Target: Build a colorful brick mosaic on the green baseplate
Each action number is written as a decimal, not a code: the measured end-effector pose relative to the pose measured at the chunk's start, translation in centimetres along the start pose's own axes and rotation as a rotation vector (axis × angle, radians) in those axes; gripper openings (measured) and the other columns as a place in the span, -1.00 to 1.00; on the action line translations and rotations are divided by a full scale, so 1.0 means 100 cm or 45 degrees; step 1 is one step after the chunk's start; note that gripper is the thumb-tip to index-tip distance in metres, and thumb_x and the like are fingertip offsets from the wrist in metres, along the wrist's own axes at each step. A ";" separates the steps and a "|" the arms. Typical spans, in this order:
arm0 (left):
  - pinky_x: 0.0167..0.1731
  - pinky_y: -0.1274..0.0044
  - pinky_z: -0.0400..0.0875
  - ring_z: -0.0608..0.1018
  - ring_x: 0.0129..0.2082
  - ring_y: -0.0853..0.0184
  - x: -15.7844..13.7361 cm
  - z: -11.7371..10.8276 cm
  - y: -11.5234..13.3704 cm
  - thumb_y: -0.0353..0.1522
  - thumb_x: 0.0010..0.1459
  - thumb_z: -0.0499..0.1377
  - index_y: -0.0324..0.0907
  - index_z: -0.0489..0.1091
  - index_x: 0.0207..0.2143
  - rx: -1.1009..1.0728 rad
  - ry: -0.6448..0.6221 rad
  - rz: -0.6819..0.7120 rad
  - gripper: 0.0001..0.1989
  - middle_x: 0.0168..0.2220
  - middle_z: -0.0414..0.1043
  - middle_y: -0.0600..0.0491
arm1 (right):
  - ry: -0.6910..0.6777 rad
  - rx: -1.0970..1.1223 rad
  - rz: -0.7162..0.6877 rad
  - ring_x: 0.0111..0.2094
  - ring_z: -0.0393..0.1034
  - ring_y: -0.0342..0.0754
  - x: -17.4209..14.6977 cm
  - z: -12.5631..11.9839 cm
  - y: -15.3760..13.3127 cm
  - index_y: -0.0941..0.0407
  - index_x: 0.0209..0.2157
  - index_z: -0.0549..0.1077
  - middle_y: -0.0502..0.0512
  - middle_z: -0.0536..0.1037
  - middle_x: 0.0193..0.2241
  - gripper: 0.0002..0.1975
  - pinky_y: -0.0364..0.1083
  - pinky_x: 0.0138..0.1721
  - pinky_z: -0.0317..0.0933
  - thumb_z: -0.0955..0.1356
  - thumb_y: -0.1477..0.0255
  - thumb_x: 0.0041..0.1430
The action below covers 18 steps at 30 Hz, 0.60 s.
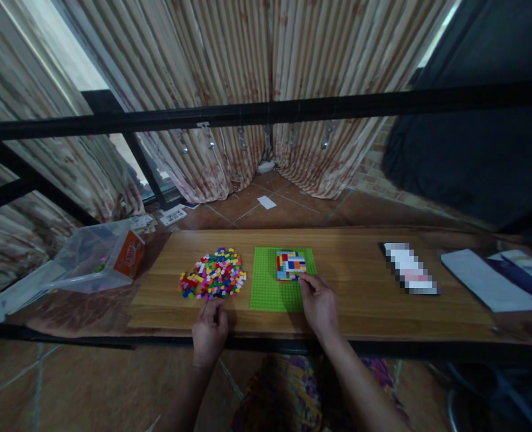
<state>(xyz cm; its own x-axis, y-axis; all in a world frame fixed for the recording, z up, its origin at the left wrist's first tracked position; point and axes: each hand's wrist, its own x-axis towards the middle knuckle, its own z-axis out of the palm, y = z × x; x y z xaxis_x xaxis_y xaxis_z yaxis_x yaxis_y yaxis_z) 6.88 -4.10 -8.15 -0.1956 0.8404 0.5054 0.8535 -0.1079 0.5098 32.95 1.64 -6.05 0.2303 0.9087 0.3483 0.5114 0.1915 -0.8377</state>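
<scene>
We locate the left hand (209, 329), fingers curled, grip indeterminable, at six o'clock of the multicoloured plastic brick heap (212, 275); on the green studded plastic baseplate (265, 289), towards one o'clock, the rectangular multicoloured brick assembly (290, 265); at its five o'clock corner, the right hand (320, 303), thumb and fingertips together, contents hidden
</scene>
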 end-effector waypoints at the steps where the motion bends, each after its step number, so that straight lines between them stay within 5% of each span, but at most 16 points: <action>1: -0.38 0.53 0.41 0.57 -0.40 0.30 0.000 0.000 0.000 -0.38 0.20 0.04 -0.15 0.40 -0.32 -0.001 -0.005 -0.003 -0.85 -0.42 0.51 0.03 | -0.001 -0.032 -0.022 -0.25 0.51 0.06 0.003 0.001 0.000 0.10 -0.28 0.59 0.20 0.61 -0.30 -0.73 0.02 -0.18 0.36 0.26 0.33 0.24; 10: -0.41 0.53 0.39 0.54 -0.45 0.31 0.001 0.000 0.001 -0.38 0.20 0.04 -0.14 0.41 -0.34 0.015 -0.009 -0.014 -0.85 -0.43 0.50 0.03 | 0.010 -0.194 -0.042 -0.30 0.52 0.08 0.007 0.013 0.003 0.09 -0.30 0.56 0.20 0.62 -0.31 -0.74 0.05 -0.20 0.35 0.26 0.31 0.24; 18: -0.39 0.54 0.39 0.55 -0.43 0.32 -0.002 0.003 -0.003 -0.40 0.21 0.05 -0.15 0.40 -0.32 0.043 -0.003 0.016 -0.86 -0.41 0.51 0.03 | 0.042 -0.050 0.048 -0.28 0.55 0.10 0.005 0.009 0.004 0.12 -0.32 0.55 0.22 0.65 -0.29 -0.74 0.05 -0.18 0.37 0.31 0.25 0.19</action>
<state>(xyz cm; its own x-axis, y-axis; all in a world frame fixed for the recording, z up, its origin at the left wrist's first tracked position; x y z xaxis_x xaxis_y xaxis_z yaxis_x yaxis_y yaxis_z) 6.83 -4.05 -8.57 -0.1837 0.8402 0.5101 0.8716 -0.1008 0.4798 32.52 2.54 -6.55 0.2765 0.9023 0.3308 0.5339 0.1420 -0.8336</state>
